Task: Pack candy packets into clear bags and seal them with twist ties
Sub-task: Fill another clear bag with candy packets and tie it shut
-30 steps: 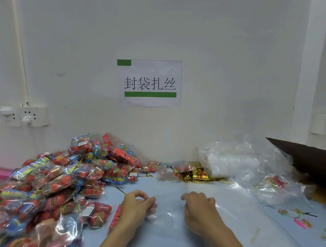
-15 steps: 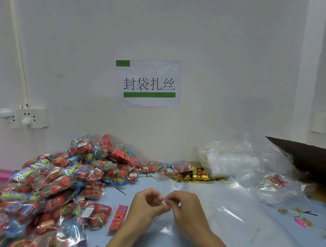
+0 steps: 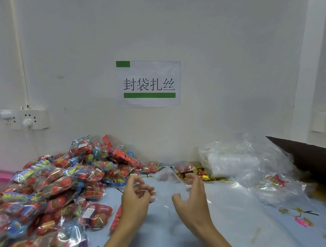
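Above the blue table, my left hand (image 3: 135, 196) and my right hand (image 3: 193, 195) hold a thin clear bag (image 3: 165, 187) between them. The left hand's curled fingers pinch its left edge. The right hand's thumb and bent fingers hold its right edge, and the film is spread apart between the two. The bag looks empty, though it is hard to see. A big heap of red and blue candy packets (image 3: 60, 184) fills the left of the table. One red packet (image 3: 116, 217) lies by my left wrist. Gold twist ties (image 3: 200, 174) lie behind my right hand.
A stack of clear bags in loose plastic (image 3: 232, 161) stands at the back right against the wall. Crumpled plastic with a red item inside (image 3: 276, 186) lies further right, beside a dark board (image 3: 307, 155). Small coloured scraps (image 3: 300, 219) dot the right of the table (image 3: 238, 221).
My hands went from flat on the table to meeting at the bag's edge. Now they have lifted and moved apart, spreading the bag open.
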The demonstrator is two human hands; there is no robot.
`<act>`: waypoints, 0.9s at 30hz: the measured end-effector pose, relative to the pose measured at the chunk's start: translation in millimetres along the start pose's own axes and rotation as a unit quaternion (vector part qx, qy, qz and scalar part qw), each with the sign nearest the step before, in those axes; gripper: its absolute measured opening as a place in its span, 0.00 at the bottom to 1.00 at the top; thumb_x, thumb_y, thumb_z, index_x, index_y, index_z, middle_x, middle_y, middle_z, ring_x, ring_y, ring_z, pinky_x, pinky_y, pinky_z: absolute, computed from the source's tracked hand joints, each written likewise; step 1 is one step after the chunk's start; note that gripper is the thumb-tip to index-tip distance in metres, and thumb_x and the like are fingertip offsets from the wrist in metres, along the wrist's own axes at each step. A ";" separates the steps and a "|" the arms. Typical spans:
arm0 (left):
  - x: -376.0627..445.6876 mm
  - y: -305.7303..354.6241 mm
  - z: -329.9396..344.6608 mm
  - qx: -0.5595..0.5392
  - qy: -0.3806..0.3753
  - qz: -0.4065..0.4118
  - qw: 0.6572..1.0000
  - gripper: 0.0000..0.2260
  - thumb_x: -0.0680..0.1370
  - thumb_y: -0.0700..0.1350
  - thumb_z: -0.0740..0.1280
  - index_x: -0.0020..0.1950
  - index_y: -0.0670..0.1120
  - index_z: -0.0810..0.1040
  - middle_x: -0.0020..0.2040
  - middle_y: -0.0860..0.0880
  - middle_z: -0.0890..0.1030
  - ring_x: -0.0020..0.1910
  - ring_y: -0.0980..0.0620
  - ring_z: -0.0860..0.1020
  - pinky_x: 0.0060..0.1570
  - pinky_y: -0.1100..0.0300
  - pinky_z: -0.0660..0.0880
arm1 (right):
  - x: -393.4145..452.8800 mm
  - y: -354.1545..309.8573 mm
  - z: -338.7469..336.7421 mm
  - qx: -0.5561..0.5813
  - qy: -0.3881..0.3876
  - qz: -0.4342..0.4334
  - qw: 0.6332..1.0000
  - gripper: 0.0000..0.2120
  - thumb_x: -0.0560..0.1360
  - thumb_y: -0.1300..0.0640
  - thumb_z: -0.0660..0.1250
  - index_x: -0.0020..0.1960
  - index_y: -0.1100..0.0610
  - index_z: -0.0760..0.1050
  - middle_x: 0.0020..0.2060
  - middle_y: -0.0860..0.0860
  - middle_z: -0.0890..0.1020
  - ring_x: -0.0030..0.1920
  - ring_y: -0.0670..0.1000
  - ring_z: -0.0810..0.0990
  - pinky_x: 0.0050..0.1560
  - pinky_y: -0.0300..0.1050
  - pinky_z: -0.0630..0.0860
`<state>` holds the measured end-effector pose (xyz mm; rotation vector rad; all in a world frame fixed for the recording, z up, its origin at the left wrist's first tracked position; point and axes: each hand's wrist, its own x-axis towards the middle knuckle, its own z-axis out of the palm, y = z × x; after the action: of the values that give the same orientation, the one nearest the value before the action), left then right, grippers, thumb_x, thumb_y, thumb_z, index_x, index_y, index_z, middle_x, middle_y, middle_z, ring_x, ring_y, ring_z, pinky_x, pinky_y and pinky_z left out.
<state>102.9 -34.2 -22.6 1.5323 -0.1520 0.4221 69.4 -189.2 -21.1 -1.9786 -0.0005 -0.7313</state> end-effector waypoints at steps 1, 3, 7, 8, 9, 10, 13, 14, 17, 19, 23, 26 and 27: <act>-1.9 1.0 1.4 0.019 -0.023 0.016 0.999 0.15 0.75 0.25 0.63 0.48 0.45 0.70 0.37 0.47 0.82 0.38 0.50 0.83 0.38 0.58 0.80 | 1.3 -1.8 -0.4 0.029 -0.012 0.047 0.998 0.24 0.72 0.57 0.70 0.64 0.46 0.64 0.54 0.44 0.72 0.54 0.45 0.73 0.50 0.39 0.71; -7.3 4.2 5.5 0.055 -0.065 0.042 0.996 0.18 0.73 0.24 0.62 0.49 0.47 0.70 0.36 0.48 0.77 0.36 0.54 0.78 0.39 0.59 0.77 | 4.0 -2.7 -1.6 0.076 -0.037 0.125 0.989 0.21 0.74 0.56 0.71 0.62 0.46 0.66 0.49 0.47 0.76 0.47 0.45 0.76 0.41 0.36 0.70; -15.1 6.2 12.7 0.066 -0.117 0.023 0.991 0.16 0.74 0.24 0.57 0.52 0.45 0.68 0.38 0.47 0.67 0.37 0.52 0.66 0.39 0.57 0.66 | 4.0 3.5 0.7 0.072 -0.037 0.126 0.989 0.05 0.74 0.60 0.71 0.47 0.52 0.77 0.33 0.48 0.75 0.29 0.42 0.71 0.28 0.30 0.66; -16.0 6.3 13.4 0.055 -0.122 0.009 0.991 0.14 0.76 0.27 0.58 0.53 0.44 0.68 0.37 0.47 0.67 0.36 0.53 0.65 0.38 0.59 0.65 | 2.7 3.8 1.9 0.075 -0.038 0.113 0.990 0.06 0.74 0.62 0.71 0.42 0.53 0.77 0.29 0.47 0.73 0.25 0.42 0.69 0.27 0.30 0.65; -16.9 7.3 14.2 0.049 -0.126 0.001 0.991 0.11 0.77 0.30 0.61 0.54 0.44 0.68 0.35 0.49 0.66 0.35 0.54 0.65 0.36 0.61 0.65 | 1.1 3.3 2.6 0.078 -0.040 0.101 0.991 0.08 0.73 0.63 0.71 0.39 0.54 0.75 0.26 0.46 0.71 0.24 0.42 0.67 0.26 0.31 0.65; -17.1 7.6 15.0 0.054 -0.125 0.000 0.991 0.11 0.78 0.33 0.65 0.55 0.45 0.68 0.33 0.50 0.65 0.33 0.55 0.64 0.34 0.64 0.64 | -0.3 2.3 3.4 0.076 -0.039 0.087 0.993 0.11 0.73 0.64 0.71 0.36 0.54 0.73 0.24 0.44 0.69 0.23 0.42 0.66 0.26 0.32 0.65; -15.5 4.9 15.2 0.136 -0.077 -0.003 0.988 0.16 0.73 0.39 0.74 0.53 0.48 0.70 0.32 0.50 0.67 0.30 0.53 0.65 0.28 0.66 0.64 | -1.3 -0.2 3.7 0.060 -0.010 0.016 0.998 0.18 0.74 0.67 0.70 0.31 0.54 0.67 0.22 0.42 0.69 0.26 0.42 0.66 0.29 0.33 0.66; -14.8 5.0 14.2 0.169 -0.051 -0.005 0.984 0.14 0.72 0.38 0.74 0.50 0.49 0.72 0.31 0.50 0.69 0.29 0.53 0.66 0.27 0.65 0.65 | -1.3 -1.2 3.0 0.061 0.008 -0.015 0.998 0.20 0.74 0.68 0.69 0.30 0.53 0.65 0.22 0.42 0.69 0.26 0.43 0.66 0.29 0.34 0.65; -10.0 4.0 9.4 0.221 0.032 0.019 0.975 0.10 0.74 0.35 0.70 0.37 0.48 0.75 0.27 0.49 0.74 0.25 0.53 0.69 0.26 0.61 0.66 | -0.1 -2.2 0.7 0.088 0.086 -0.097 0.988 0.25 0.72 0.74 0.67 0.31 0.49 0.62 0.26 0.44 0.68 0.29 0.45 0.63 0.30 0.35 0.60; -6.5 5.3 6.9 0.204 0.089 0.057 0.973 0.12 0.77 0.34 0.66 0.37 0.46 0.71 0.29 0.47 0.75 0.27 0.48 0.71 0.26 0.56 0.69 | 0.0 -2.4 1.7 0.092 0.135 -0.141 0.976 0.26 0.73 0.74 0.66 0.33 0.46 0.62 0.29 0.43 0.68 0.31 0.44 0.63 0.32 0.33 0.61; -9.9 11.8 6.1 0.168 0.111 0.133 0.970 0.16 0.77 0.32 0.63 0.37 0.50 0.66 0.32 0.47 0.74 0.29 0.46 0.78 0.23 0.56 0.70 | -5.7 -7.4 5.8 0.084 0.124 -0.175 0.973 0.15 0.73 0.62 0.65 0.49 0.42 0.70 0.45 0.40 0.72 0.47 0.44 0.74 0.44 0.27 0.69; -15.9 12.2 11.8 0.152 0.055 0.156 0.974 0.14 0.77 0.32 0.64 0.40 0.50 0.68 0.34 0.51 0.75 0.28 0.56 0.76 0.25 0.66 0.67 | -8.1 -1.1 5.4 0.045 0.013 -0.105 0.993 0.31 0.68 0.54 0.67 0.70 0.44 0.65 0.61 0.38 0.72 0.63 0.41 0.71 0.61 0.31 0.68; -18.4 12.4 13.9 0.150 0.028 0.164 0.975 0.13 0.78 0.34 0.66 0.40 0.50 0.69 0.34 0.52 0.75 0.31 0.56 0.76 0.28 0.66 0.69 | -8.1 1.2 5.6 0.023 -0.017 -0.085 0.996 0.34 0.68 0.52 0.69 0.73 0.45 0.63 0.63 0.38 0.71 0.65 0.40 0.70 0.65 0.34 0.66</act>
<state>83.8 -51.2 -16.9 1.7967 -0.3096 0.7782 65.8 -182.9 -27.9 -1.9621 -0.2070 -0.8005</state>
